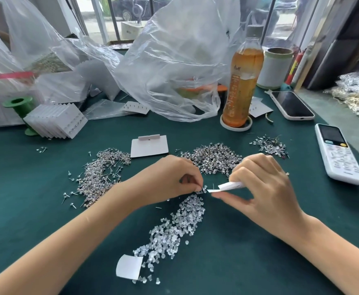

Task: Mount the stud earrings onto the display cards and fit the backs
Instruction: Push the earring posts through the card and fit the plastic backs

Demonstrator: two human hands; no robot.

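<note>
Fingers [197, 186] of my left hand [170, 177] pinch a tiny clear back just left of the display card [227, 186]; I see my right hand [261, 184] gripping that card above the clear backs [174, 228] strewn on the green surface [259, 262].
</note>
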